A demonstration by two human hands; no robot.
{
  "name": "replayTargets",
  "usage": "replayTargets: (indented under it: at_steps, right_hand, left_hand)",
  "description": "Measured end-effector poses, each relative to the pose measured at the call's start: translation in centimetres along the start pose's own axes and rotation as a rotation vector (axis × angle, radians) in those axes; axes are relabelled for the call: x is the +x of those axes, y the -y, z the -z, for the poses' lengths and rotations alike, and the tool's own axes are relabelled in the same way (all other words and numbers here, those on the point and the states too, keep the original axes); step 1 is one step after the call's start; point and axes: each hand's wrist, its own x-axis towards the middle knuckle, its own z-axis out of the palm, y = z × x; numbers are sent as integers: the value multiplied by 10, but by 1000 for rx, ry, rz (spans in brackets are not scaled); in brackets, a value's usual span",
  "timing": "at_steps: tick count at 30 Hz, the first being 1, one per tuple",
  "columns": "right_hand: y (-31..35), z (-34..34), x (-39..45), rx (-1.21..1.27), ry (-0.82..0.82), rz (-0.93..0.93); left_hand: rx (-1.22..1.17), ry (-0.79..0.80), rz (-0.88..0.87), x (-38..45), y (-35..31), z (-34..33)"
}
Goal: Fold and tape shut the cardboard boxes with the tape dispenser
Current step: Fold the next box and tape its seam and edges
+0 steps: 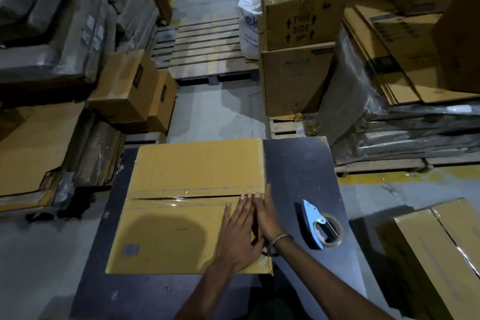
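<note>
A tan cardboard box (pixel 181 179) lies on a dark table (pixel 306 171), its two top flaps folded down and meeting at a centre seam covered by clear tape. My left hand (pixel 237 231) lies flat on the near flap with straight fingers reaching the seam near the right end. My right hand (pixel 267 212) presses flat beside it, along the box's right edge, fingertips at the tape. The tape dispenser (pixel 318 223), blue-handled with a roll of clear tape, rests on the table to the right of the box, untouched.
Another tan box (pixel 439 254) sits low at the right. Stacks of flat cardboard (pixel 33 148) fill the left side. A wooden pallet (pixel 207 47) and stacked cartons (pixel 298 34) stand beyond the table, with wrapped bundles (pixel 405 132) at the right.
</note>
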Motion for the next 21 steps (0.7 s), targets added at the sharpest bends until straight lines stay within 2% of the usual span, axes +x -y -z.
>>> replayTargets:
  at_steps: [4, 6, 8, 11, 14, 18, 21]
  right_hand:
    - [-16, 6, 15, 95, -9, -135]
    - [-4, 5, 10, 28, -73, -91]
    - [5, -3, 7, -63, -145, -26]
    - [3, -17, 9, -126, -199, 69]
    - [-4, -21, 11, -248, -258, 72]
    - [-8, -23, 12, -298, -295, 68]
    - [-8, -24, 13, -311, -315, 74]
  left_hand:
    - [-82, -26, -172, -12, 13, 5]
    - [-105, -66, -213, -14, 22, 11]
    - [-59, -83, -186, -10, 30, 15]
    - [65, 31, -79, -4, 42, 16]
    - [119, 93, -80, -10, 68, 14]
    - [149, 84, -49, -27, 116, 21]
    - [141, 10, 71, -45, 161, 20]
